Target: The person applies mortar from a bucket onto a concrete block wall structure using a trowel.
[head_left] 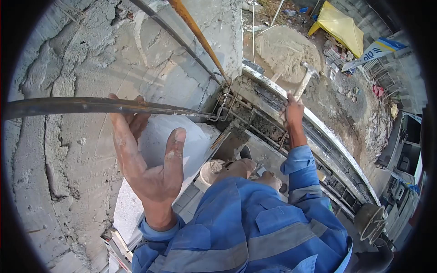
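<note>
1 hammer [300, 87] held in the right hand [293, 113], fingers closed around the pale handle, head pointing away past the outer edge of the channel. Seen over the ground outside; cannot tell how high above it. Just left of centre, 1 long dark rod [68, 106], running from the left side of the view to the corner where the thinner bars [224, 107] meet. Left hand [159, 184] raised at that rod, wide open, thumb well apart, fingers reaching up behind it with tips showing above. Cannot tell whether touching; not wrapped around it in any case.

Looks, by judgement, like a moment of reaching for or steadying the rod, with the hammer out to the side. To take firm hold, would need the left thumb brought across; to use the hammer, would need room clear of the channel's pale edge [331, 136].

Farther out, 2 more rods slanting up from the same corner, 1 dark [168, 28] and 1 rusty [195, 32], beside the rough wall [91, 150]. Beyond the channel, a sand heap [284, 48] and a yellow canopy [339, 27].

Hard to make out: rod ends at the corner, crowded by bars and shadow. Cut off: left end of the long rod, tops of the other 2. Hidden: parts of the left fingers, behind the rod.
</note>
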Demonstrator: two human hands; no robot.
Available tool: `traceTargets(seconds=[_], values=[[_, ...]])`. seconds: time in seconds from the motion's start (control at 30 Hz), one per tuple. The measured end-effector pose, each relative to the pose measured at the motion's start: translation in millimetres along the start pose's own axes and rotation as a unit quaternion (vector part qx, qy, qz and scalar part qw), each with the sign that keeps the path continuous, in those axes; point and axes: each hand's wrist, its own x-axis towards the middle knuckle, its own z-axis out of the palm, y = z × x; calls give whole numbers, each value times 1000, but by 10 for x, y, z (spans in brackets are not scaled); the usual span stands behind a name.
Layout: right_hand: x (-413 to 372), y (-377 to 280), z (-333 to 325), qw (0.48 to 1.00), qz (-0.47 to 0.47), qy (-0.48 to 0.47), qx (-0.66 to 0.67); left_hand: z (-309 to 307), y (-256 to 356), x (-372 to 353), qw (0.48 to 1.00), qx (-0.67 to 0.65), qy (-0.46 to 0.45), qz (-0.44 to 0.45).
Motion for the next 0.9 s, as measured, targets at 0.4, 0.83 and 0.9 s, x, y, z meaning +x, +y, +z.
traceTargets(seconds=[0.4, 0.83, 0.9], values=[[283, -5, 110, 927, -86, -127, -343, 44, 138, 25, 991, -78, 36, -98], [-35, 375, -174, 869, 45, -289, -400, 87, 122, 76, 996, -15, 1, -89], [-306, 383, -305, 889, 52, -274, -363, 112, 114, 68, 995, 17, 12, -93]])
